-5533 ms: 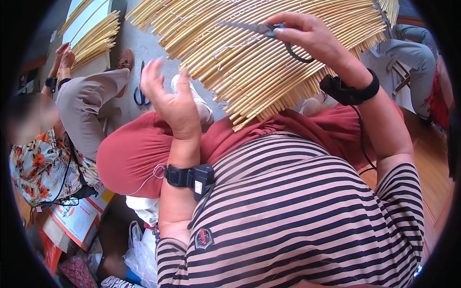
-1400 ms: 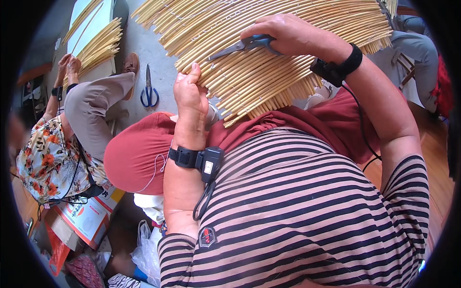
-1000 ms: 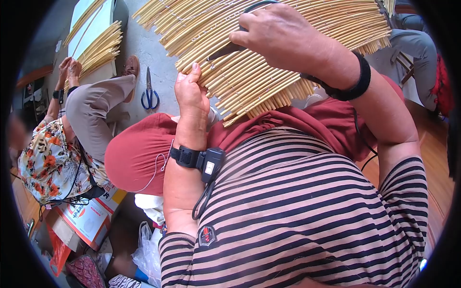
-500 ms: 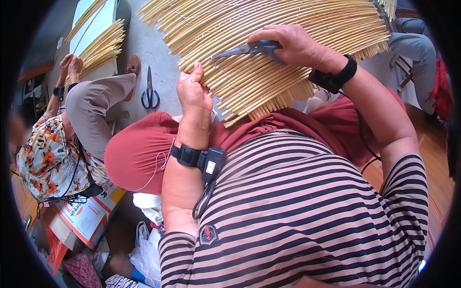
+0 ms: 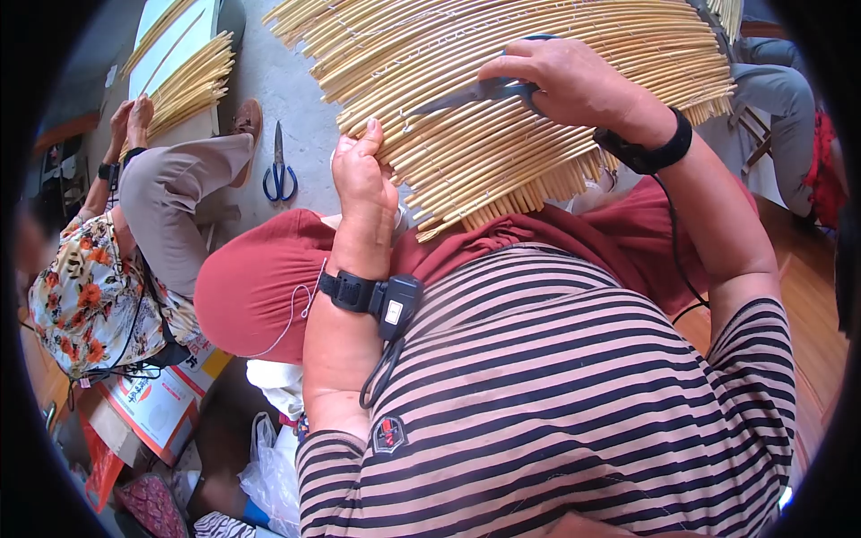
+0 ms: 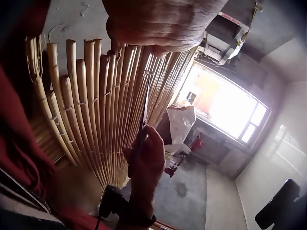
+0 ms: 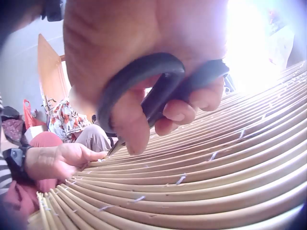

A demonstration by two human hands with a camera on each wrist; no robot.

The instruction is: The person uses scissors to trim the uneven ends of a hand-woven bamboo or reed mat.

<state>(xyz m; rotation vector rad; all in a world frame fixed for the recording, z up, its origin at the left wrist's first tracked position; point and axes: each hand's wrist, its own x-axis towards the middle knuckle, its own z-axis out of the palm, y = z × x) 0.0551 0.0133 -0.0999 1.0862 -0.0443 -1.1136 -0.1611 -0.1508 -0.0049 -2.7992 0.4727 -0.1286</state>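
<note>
A mat of long yellow reeds (image 5: 529,148), tied across with rows of white thread, spreads from the lap to the top of the head view. At its left edge my left hand (image 5: 363,175) holds the reed ends, thumb on top and fingers partly hidden. My right hand (image 5: 574,85) grips dark-handled scissors (image 5: 453,99) low over the mat, blades pointing left toward the left thumb. In the right wrist view, fingers pass through the scissors' loops (image 7: 136,67). The scissors' blade (image 6: 145,108) tip lies close to the reeds near the left hand in the left wrist view.
A second pair of scissors (image 5: 280,166) with blue handles lies on the grey floor. A person in a floral shirt (image 5: 94,287) sits at left by a reed bundle (image 5: 197,85). A carton (image 5: 148,394) and plastic bag (image 5: 269,471) stand lower left.
Earlier the left hand was raised off the mat; now it holds the edge. The scissors have come down from above the mat, turned over about a second ago, then swung back pointing left.
</note>
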